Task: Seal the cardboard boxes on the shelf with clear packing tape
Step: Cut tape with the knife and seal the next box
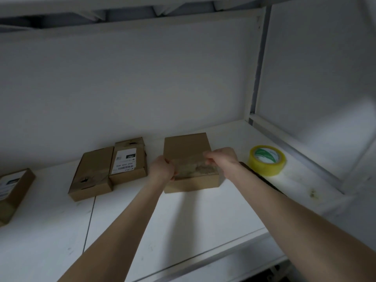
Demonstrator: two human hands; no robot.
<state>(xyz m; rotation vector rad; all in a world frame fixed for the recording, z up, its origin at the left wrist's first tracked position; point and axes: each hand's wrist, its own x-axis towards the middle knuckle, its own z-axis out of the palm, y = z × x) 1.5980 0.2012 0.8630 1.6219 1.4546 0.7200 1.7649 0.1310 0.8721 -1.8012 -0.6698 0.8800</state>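
Note:
A plain cardboard box [186, 148] lies flat on the white shelf [183, 216], a band of clear tape [195, 169] running across its near top edge. My left hand [163, 169] grips the box's left near corner with curled fingers. My right hand [220, 156] has its fingers curled down on the tape at the box's right side. A roll of clear packing tape [266, 160] with a yellowish tint and a green label lies flat to the right of the box, apart from both hands.
Two taped boxes, one plain [91, 174] and one with a white label [129, 160], lie side by side to the left. Another labelled box [14, 193] sits at the far left edge. A shelf post [257, 78] rises at the back right.

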